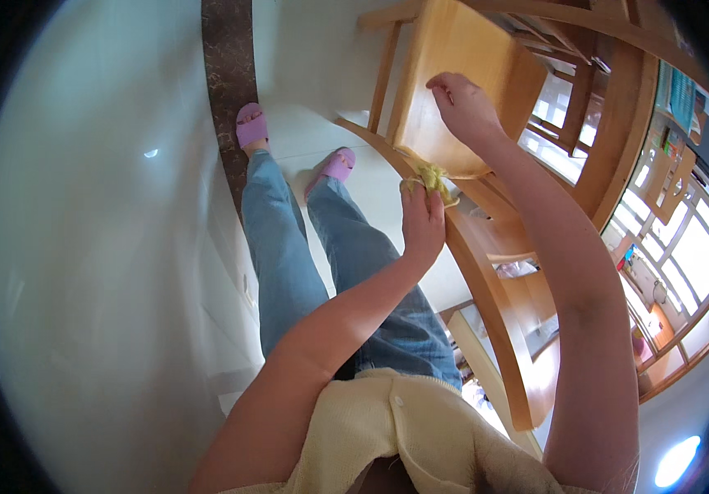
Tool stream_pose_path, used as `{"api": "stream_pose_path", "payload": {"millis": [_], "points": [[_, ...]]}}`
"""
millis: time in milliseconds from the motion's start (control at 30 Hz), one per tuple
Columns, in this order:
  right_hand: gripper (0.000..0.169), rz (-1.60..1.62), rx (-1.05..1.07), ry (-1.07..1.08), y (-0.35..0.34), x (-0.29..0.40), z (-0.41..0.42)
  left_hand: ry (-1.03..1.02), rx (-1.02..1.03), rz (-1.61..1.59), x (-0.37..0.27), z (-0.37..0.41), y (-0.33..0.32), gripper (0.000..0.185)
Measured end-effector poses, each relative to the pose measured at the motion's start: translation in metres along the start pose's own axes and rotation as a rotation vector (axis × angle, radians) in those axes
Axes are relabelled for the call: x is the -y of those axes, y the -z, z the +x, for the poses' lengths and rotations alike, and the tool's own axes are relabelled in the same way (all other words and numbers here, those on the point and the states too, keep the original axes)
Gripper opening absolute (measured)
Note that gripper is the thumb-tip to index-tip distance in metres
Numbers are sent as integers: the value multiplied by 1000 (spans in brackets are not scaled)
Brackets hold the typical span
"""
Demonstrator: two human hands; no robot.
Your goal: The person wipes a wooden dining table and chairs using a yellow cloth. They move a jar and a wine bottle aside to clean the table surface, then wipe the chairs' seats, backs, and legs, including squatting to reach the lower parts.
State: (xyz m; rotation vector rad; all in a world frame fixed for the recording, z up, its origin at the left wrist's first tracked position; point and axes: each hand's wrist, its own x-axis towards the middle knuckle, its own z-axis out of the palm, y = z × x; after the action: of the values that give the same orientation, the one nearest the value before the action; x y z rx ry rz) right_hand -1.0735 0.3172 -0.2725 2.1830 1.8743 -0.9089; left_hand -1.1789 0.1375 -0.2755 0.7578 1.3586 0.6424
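A wooden chair (453,139) stands before me, its smooth light-brown panel facing up towards the camera. One long curved wooden post (484,290) of it runs down towards my right side. My left hand (423,225) grips a crumpled yellow-green cloth (433,179) and presses it on this post, close to the panel's lower edge. The hand covers part of the cloth. Over the panel is my right hand (465,105), with loosely bent fingers and nothing visible in it. Whether it touches the wood I cannot tell.
My feet, in pink slippers (252,123), stand on pale glossy floor tiles (302,148) by a dark marbled strip (229,55). A pale glossy surface (101,247) fills the left side. More wooden furniture (614,136) and a bright barred window (688,253) lie to the right.
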Motion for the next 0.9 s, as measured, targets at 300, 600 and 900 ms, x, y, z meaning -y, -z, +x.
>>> {"api": "stream_pose_path", "payload": {"millis": [300, 600, 900], "points": [[21, -245, 189, 696, -97, -23, 48, 255, -240, -393, 151, 138, -24, 26], [24, -347, 118, 803, -164, -76, 49, 292, -210, -477, 324, 243, -16, 29], [16, -391, 76, 862, -176, -75, 50, 311, -322, -203, 486, 334, 13, 36]]}}
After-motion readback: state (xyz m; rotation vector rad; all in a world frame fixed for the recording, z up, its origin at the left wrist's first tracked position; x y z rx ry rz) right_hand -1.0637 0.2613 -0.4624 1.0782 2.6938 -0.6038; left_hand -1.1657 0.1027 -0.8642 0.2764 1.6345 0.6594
